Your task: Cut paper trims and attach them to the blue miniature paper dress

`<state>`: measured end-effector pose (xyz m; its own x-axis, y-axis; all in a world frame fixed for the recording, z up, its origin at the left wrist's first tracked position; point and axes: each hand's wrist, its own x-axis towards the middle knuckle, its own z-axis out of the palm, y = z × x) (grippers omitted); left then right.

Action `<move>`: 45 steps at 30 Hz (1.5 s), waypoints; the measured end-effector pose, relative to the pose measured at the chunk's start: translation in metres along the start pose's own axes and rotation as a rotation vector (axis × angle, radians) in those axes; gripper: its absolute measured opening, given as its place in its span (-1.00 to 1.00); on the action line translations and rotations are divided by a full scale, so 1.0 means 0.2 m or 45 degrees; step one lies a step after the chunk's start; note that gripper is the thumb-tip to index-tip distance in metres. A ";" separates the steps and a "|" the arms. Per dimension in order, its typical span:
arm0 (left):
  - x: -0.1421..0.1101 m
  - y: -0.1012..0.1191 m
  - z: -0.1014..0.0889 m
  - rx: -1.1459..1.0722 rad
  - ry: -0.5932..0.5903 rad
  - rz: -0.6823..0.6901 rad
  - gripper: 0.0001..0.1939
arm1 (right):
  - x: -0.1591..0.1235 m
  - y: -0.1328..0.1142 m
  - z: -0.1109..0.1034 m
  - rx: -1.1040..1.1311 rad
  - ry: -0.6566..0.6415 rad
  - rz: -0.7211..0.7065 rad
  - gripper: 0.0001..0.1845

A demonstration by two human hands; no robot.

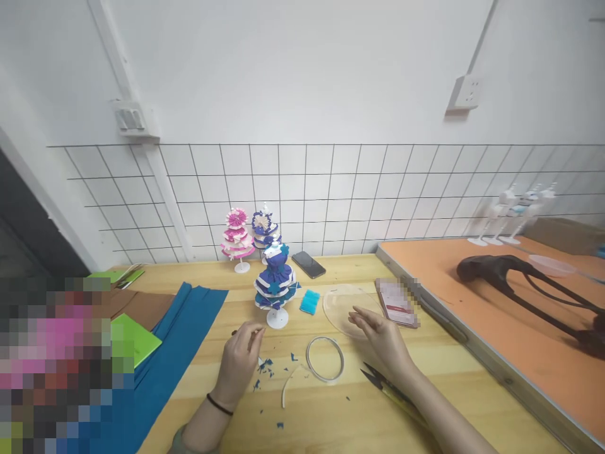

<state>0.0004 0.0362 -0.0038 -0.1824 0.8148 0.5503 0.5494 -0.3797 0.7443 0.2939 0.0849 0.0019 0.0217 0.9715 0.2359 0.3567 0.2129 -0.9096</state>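
My left hand [239,359] is closed in a pinch above the table, in front of a small dress form [275,277] in a blue and white ruffled paper dress. Something dark and thin shows at its fingertips, too small to name. My right hand [382,337] hovers over a clear plastic disc [340,302], its fingers drawn together; whatever they hold, if anything, cannot be made out. Below that hand lie scissors [378,380]. Between the hands rests a roll of narrow tape or wire [308,358]. Blue paper scraps [265,366] and a thin pale strip [284,392] lie nearby.
Pink [237,236] and blue [265,230] dressed forms stand behind. A phone [309,265], turquoise pad [310,302] and another phone-like device [397,304] lie on the table. Blue crepe paper [184,340] covers the left. An orange table [425,265] adjoins at right, holding a black strap [515,284].
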 end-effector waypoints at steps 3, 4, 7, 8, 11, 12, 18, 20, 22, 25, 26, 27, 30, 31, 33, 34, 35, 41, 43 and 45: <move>-0.01 0.02 0.00 -0.175 0.007 -0.152 -0.91 | 0.01 0.01 0.02 0.012 -0.004 0.023 -0.62; -0.01 0.02 0.00 -0.204 0.012 -0.180 -0.91 | 0.00 0.00 0.01 0.002 0.006 0.023 -0.65; -0.01 0.04 -0.01 -0.240 0.011 -0.219 -0.92 | -0.03 -0.01 -0.05 -0.054 0.047 0.001 -0.66; -0.01 0.04 -0.01 -0.254 0.008 -0.230 -0.94 | -0.03 -0.02 -0.07 -0.071 0.052 -0.011 -0.63; -0.02 0.05 -0.01 -0.286 -0.008 -0.238 -0.85 | -0.05 -0.03 -0.08 -0.086 0.012 -0.060 -0.63; -0.02 0.05 -0.01 -0.291 -0.014 -0.233 -0.81 | -0.05 -0.03 -0.07 -0.081 -0.014 -0.078 -0.66; -0.03 0.03 -0.01 -0.252 -0.045 -0.151 -0.75 | -0.06 0.00 0.01 -0.046 -0.168 -0.153 -0.63; -0.04 0.03 -0.01 -0.236 -0.050 -0.124 -0.73 | -0.07 0.00 0.01 -0.047 -0.182 -0.140 -0.68; -0.04 0.03 0.00 -0.223 -0.056 -0.103 -0.73 | -0.08 -0.01 0.00 -0.055 -0.168 -0.116 -0.72; -0.04 0.03 0.00 -0.204 -0.061 -0.075 -0.71 | -0.09 -0.04 -0.02 -0.075 -0.147 -0.095 -0.74; -0.04 0.04 0.00 -0.197 -0.060 -0.065 -0.71 | -0.09 -0.05 -0.02 -0.082 -0.145 -0.094 -0.70; -0.04 0.04 0.00 -0.191 -0.058 -0.055 -0.71 | -0.10 -0.05 -0.02 -0.088 -0.146 -0.097 -0.64; -0.04 0.03 0.00 -0.175 -0.058 -0.029 -0.72 | -0.11 -0.06 0.00 -0.097 -0.157 -0.127 -0.64; -0.04 0.03 0.00 -0.172 -0.063 -0.023 -0.73 | -0.12 -0.06 0.01 -0.098 -0.169 -0.149 -0.67; -0.05 0.01 -0.01 -0.151 -0.090 -0.001 -0.72 | -0.12 -0.05 0.03 -0.096 -0.200 -0.197 -0.64; -0.05 0.00 -0.02 -0.128 -0.110 0.018 -0.69 | -0.13 -0.04 0.03 -0.095 -0.215 -0.214 -0.61; -0.06 -0.01 -0.02 -0.101 -0.132 0.041 -0.65 | -0.13 -0.03 0.04 -0.094 -0.227 -0.217 -0.60; -0.07 -0.04 -0.03 0.019 -0.157 0.080 -0.51 | -0.15 -0.06 0.04 -0.134 -0.212 -0.083 -0.71; -0.06 -0.03 -0.02 0.056 -0.152 0.068 -0.52 | -0.16 -0.08 0.03 -0.189 -0.220 -0.066 -0.64; -0.06 -0.02 -0.02 0.084 -0.138 0.051 -0.53 | -0.17 -0.10 0.02 -0.250 -0.242 -0.124 -0.57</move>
<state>-0.0029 0.0268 -0.0110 -0.0715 0.8435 0.5324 0.6073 -0.3866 0.6940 0.2819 0.0490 0.0106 -0.1901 0.9536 0.2336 0.5231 0.2998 -0.7978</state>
